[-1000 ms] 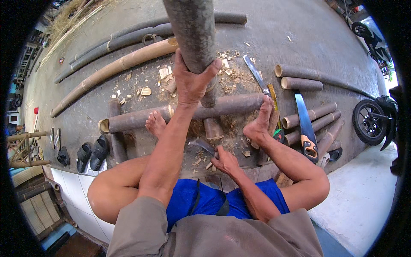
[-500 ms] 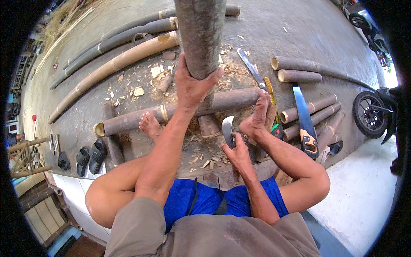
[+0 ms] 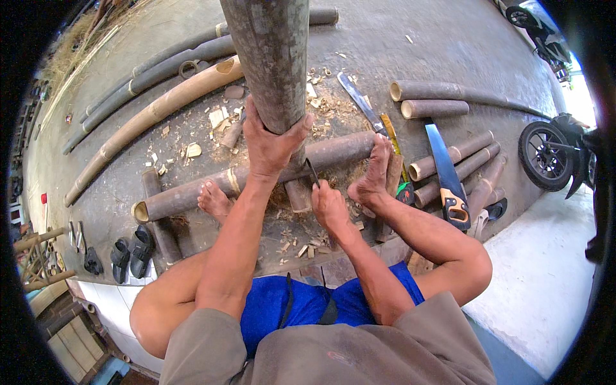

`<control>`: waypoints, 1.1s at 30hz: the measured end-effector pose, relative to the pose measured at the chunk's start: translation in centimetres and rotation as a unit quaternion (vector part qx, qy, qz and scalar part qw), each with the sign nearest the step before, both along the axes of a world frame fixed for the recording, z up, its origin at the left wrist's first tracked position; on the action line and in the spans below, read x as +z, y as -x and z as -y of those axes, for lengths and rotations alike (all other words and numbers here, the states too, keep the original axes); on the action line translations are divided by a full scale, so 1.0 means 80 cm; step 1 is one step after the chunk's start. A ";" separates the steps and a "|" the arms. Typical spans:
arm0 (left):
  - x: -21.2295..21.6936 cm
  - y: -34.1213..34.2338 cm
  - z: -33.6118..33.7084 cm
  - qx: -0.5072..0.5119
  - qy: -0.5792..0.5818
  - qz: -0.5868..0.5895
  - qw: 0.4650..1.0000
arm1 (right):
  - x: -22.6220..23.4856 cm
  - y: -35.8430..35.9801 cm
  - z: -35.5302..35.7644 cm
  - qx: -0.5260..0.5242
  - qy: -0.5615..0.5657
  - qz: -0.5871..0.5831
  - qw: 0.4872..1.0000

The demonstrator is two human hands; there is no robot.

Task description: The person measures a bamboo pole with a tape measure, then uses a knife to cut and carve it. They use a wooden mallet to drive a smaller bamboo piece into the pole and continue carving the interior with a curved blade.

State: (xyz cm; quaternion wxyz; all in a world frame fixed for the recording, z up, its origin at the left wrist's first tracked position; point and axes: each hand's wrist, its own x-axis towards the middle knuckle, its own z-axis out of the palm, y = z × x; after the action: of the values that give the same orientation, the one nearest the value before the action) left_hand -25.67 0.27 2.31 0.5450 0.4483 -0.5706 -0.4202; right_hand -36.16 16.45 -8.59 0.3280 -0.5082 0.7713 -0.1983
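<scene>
A thick grey-brown bamboo pole stands tilted upright in front of me. My left hand is wrapped round it low down, thumb to the right. The pole's lower end meets a bamboo length lying crosswise, with both my bare feet against it. My right hand is closed on a small knife with a curved blade, its handle hidden in the fist. The blade, now seen nearly edge-on, is at the joint between the two bamboos; whether it touches cannot be made out. A short bamboo piece sits below the joint.
Wood chips litter the floor. A machete, a yellow tape measure and a handsaw lie to the right, beside cut bamboo. Long bamboo poles lie far left, sandals near left, a motorbike wheel far right.
My right hand has moved up and left, bringing the knife from open space to the bamboo joint and turning its blade. The view has shifted slightly; my left hand keeps its hold.
</scene>
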 end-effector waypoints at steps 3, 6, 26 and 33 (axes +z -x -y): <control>0.001 0.001 0.001 0.011 0.009 0.018 1.000 | 0.010 0.000 -0.036 0.050 -0.038 -0.010 0.998; 0.001 0.002 0.000 0.004 0.011 -0.017 1.000 | 0.018 -0.001 -0.036 -0.040 -0.034 0.034 0.998; -0.140 -0.147 0.124 0.448 -0.210 -0.057 0.867 | 0.106 0.042 -0.094 0.085 -0.157 0.011 0.984; -0.224 -0.247 0.140 0.522 -0.352 -0.001 0.777 | 0.114 0.065 -0.086 0.201 -0.156 -0.068 0.965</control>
State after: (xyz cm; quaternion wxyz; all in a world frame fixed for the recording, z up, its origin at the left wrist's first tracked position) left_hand -5.87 -10.92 -15.59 0.4856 0.8374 -0.0607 -0.2435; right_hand -41.36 23.34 0.57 0.3831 -0.6076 0.6951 0.0289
